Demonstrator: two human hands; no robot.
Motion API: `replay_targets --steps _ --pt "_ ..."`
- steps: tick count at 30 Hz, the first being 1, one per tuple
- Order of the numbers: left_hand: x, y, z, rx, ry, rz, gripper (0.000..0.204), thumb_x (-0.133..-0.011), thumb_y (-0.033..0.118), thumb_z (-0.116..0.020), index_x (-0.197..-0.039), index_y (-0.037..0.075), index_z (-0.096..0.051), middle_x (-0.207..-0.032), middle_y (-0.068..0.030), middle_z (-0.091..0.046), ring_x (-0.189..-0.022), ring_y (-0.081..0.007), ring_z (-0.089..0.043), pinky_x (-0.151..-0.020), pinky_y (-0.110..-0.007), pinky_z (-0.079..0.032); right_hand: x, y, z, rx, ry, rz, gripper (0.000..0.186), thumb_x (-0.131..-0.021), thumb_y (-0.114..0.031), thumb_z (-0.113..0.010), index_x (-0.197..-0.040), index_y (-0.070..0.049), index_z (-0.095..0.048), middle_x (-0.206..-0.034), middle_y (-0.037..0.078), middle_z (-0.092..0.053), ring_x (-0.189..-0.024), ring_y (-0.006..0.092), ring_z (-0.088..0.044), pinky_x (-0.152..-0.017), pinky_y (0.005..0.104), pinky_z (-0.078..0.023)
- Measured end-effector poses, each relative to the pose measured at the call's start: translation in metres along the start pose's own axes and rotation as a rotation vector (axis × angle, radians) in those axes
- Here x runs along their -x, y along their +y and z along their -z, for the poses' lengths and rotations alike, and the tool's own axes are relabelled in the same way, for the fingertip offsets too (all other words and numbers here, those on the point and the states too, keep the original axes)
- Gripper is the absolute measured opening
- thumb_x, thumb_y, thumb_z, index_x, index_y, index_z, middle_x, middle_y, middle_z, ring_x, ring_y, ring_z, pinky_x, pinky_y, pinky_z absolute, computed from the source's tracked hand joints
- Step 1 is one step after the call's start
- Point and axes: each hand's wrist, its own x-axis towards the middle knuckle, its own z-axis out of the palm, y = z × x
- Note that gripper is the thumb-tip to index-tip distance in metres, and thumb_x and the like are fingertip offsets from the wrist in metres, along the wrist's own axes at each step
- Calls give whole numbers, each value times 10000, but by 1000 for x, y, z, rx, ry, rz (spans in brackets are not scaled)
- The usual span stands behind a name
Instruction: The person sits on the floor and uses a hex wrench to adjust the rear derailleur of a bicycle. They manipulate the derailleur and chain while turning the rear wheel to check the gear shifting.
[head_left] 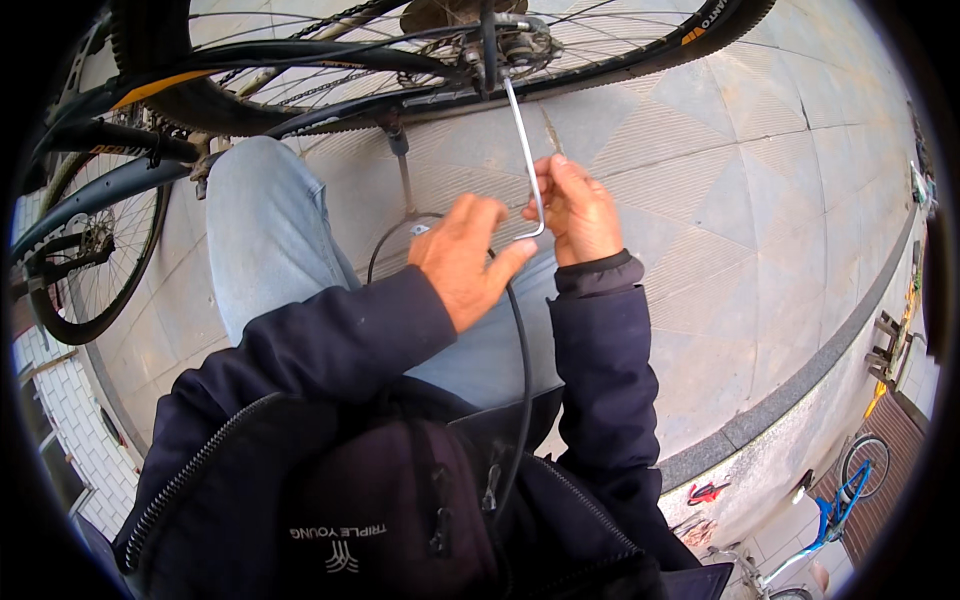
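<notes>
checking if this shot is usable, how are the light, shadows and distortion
Head view: soft, fairly even light, no hard shadows on the paving; head view: fisheye bends the curb into an arc, corners black; head view: hex key fairly sharp, with a pale sheen.

Outdoor paved area: grey slabs (740, 290), dark kerb (735, 432), blue bicycle (827, 520) beyond

At 12 o'clock is the round black bicycle wheel (645, 66); from near its hub (522, 45) the L-shaped silver metal key (524, 150) points to 6. Around its bend, the left hand (458, 262) is at 8, the right hand (585, 215) at 2.
</notes>
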Motion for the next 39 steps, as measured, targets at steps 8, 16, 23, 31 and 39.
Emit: replay_targets --steps 8,16,23,31,39 --pt "-1 -21 -3 -41 -104 -6 113 -849 97 -604 -920 23 -556 -877 -138 -593 -766 -296 -618 -664 -379 -487 18 19 3 -85 -134 -69 409 -947 -400 -504 -1007 -5 -594 -860 69 -614 -778 161 -581 -702 297 -490" --pt "-18 -30 6 442 -9 98 157 -872 56 -515 -1005 -1 -576 -870 -62 -602 -806 -150 -581 -716 -282 -469 26 48 9 -658 -340 -156 503 -982 -488 -345 -995 -39 -572 -843 72 -560 -739 242 -535 -580 319 -460" --pt "-58 -22 11 712 -125 341 309 -942 301 -520 -1005 8 -600 -873 -70 -621 -815 -138 -576 -720 -272 -458 23 68 -6 -1021 -684 -104 448 -1001 -453 -306 -866 -82 -518 -782 44 -471 -573 149 -425 -456 258 -343" --pt "-84 40 7 1005 11 648 275 -947 304 -504 -961 31 -536 -865 -89 -616 -768 -167 -592 -716 -287 -474 19 63 -12 -929 -505 -132 435 -993 -406 -386 -656 -132 -407 -563 20 -375 -439 103 -273 -403 228 -254" --pt "-100 45 1 1032 68 756 215 -950 265 -484 -859 71 -474 -711 -15 -481 -624 -133 -478 -593 -291 -424 32 35 -30 -369 -36 -105 475 -955 -388 -490 -567 -163 -335 -477 -3 -345 -382 92 -275 -365 221 -206"
